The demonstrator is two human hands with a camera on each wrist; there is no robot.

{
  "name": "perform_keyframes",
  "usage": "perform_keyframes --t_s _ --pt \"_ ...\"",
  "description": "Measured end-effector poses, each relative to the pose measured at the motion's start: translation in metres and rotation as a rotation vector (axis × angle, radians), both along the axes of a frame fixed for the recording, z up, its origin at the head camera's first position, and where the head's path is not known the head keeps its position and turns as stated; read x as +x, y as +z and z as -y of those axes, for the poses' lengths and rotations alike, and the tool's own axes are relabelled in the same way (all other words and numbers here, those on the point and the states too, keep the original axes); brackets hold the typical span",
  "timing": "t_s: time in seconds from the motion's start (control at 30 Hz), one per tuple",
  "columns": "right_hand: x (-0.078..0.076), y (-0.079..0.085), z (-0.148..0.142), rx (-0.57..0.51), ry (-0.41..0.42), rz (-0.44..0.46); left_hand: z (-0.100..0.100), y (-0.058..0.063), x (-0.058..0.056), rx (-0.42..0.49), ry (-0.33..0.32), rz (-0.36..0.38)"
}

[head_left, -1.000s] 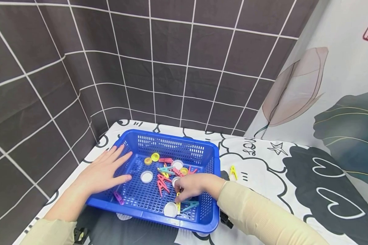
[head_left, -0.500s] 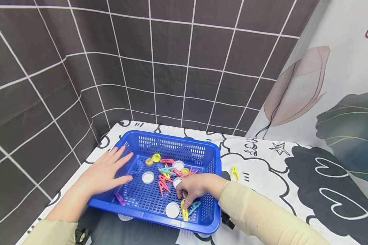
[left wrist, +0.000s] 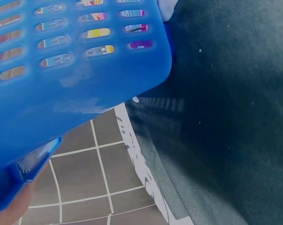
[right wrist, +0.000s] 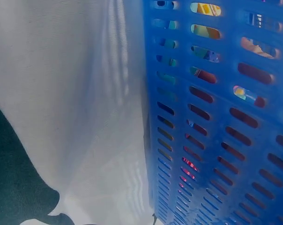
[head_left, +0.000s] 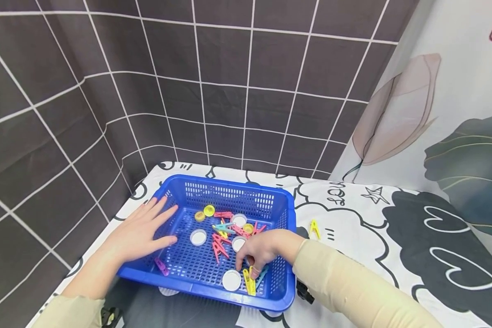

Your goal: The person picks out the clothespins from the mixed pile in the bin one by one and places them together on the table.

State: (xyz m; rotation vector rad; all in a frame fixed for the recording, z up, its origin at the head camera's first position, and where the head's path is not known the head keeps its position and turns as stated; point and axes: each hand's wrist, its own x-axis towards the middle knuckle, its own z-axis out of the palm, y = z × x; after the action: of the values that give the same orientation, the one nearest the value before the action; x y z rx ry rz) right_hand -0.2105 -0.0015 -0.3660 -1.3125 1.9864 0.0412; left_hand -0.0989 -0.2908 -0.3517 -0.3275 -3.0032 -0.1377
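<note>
A blue perforated basket (head_left: 188, 287) holds clothespins and round bottle caps. My left hand (head_left: 135, 234) rests on its left rim, fingers straight and spread. My right hand (head_left: 259, 250) reaches inside at the right, knuckles up and fingers bent down. Its thumb touches a yellow clothespin (head_left: 250, 286); whether the other fingers pinch it is hidden. Beside that lie a white cap (head_left: 231, 280) and a partly covered teal clothespin (head_left: 262, 275). Pink clothespins (head_left: 219, 248) lie mid-basket. A purple clothespin (head_left: 161, 266) lies near the left wall. The wrist views mostly show the basket's outer wall (left wrist: 99, 79).
Yellow caps (head_left: 209, 210), more white caps (head_left: 198, 237) and another teal clothespin (head_left: 223, 226) lie further back in the basket. Outside, to its right, a yellow clothespin (head_left: 314, 229) lies on the patterned cloth (head_left: 352, 232). A dark wall with white grid lines (head_left: 229, 105) stands behind.
My right hand has moved slightly right inside the basket. The yellow clothespin at its thumb has shifted right, towards the teal one, and turned. My left hand stays on the rim.
</note>
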Motion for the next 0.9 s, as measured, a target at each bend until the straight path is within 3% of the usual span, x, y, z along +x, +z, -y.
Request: perform_keyframes --t_s 0.3,0.5,0.9 --pt "0.0013 -0.0012 0.0000 0.018 0.002 -0.027 0.0004 0.0000 0.0023 0.004 0.001 0.007" --pt "0.0011 -0.0004 -0.0001 -0.010 -0.023 0.015 0.0014 -0.0026 0.0005 0.006 0.000 -0.003" --pt "-0.0014 0.0052 -0.0053 -0.261 -0.037 0.097 0.0013 -0.0013 -0.0015 0.000 -0.001 0.017"
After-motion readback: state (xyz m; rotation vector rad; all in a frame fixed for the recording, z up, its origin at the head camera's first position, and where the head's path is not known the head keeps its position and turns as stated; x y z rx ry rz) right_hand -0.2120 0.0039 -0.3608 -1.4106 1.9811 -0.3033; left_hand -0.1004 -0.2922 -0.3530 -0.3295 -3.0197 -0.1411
